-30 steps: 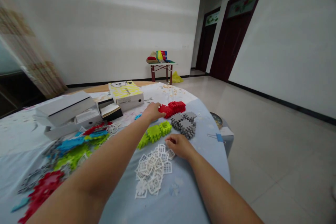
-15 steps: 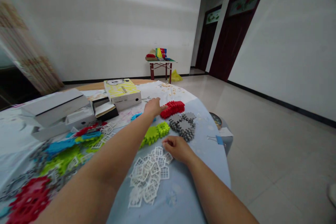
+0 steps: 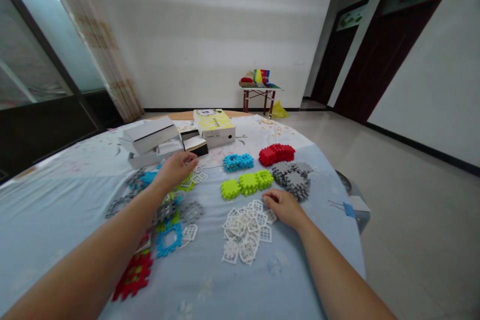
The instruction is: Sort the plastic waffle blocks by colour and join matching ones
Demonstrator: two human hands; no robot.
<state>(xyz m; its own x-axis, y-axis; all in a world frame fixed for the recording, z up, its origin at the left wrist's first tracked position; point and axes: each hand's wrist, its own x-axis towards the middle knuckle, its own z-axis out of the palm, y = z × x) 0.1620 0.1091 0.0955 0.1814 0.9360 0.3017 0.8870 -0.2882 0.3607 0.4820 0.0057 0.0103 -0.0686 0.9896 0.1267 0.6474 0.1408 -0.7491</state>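
My left hand (image 3: 175, 170) hovers at the far part of a mixed pile, its fingers loosely bent and apart, nothing visible in them. In that pile lie a blue square frame (image 3: 169, 240), a red toothed plate (image 3: 135, 275), grey frames (image 3: 192, 211) and green pieces. Resting beside the white lattice window pieces (image 3: 243, 227), my right hand (image 3: 285, 206) has its fingers curled together; whatever they may hold is hidden. Beyond it stand sorted stacks of interlocking toothed plates: green (image 3: 248, 183), grey (image 3: 294, 180), red (image 3: 276, 154) and blue (image 3: 238, 162).
Behind the pile are opened white boxes (image 3: 150, 135), a small black box (image 3: 195, 145) and a yellow-and-white box (image 3: 215, 127). A blue clip (image 3: 348, 209) sits at the right edge of the round, cloth-covered table (image 3: 210, 290). A small table (image 3: 260, 89) stands by the wall.
My left hand has moved from the red stack back to the mixed pile on the left. The view has turned left. My right hand stays beside the white pieces.
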